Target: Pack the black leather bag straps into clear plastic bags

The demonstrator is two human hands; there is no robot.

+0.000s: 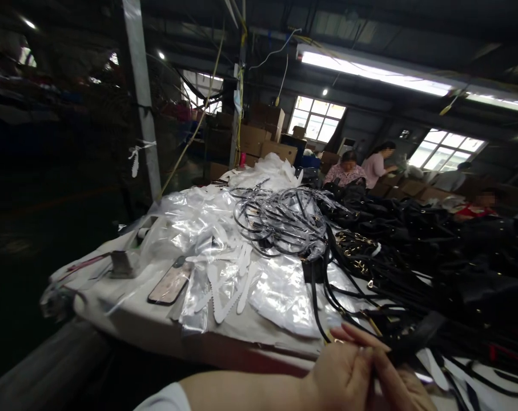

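My left hand [342, 371] and my right hand [404, 385] meet at the lower right, fingers closed and pressed together. A thin black strap [317, 305] runs down from the pile to my left fingers, where a bit of gold-coloured metal shows. A blurred black band [419, 337] extends from between the hands toward the upper right. The grip itself is partly hidden behind my fingers. Ahead lies a tangle of black straps in clear plastic wrapping [280, 220]. Beside it, more black straps with gold clasps [357, 251] spread out.
On the table [134, 319] lie a phone [169, 282], white toothed plastic strips [228, 294], clear plastic bags [282, 291] and a tape dispenser [134, 245]. Black bags [456, 262] heap up at the right. A metal post [143, 108] stands at left. Several people work beyond.
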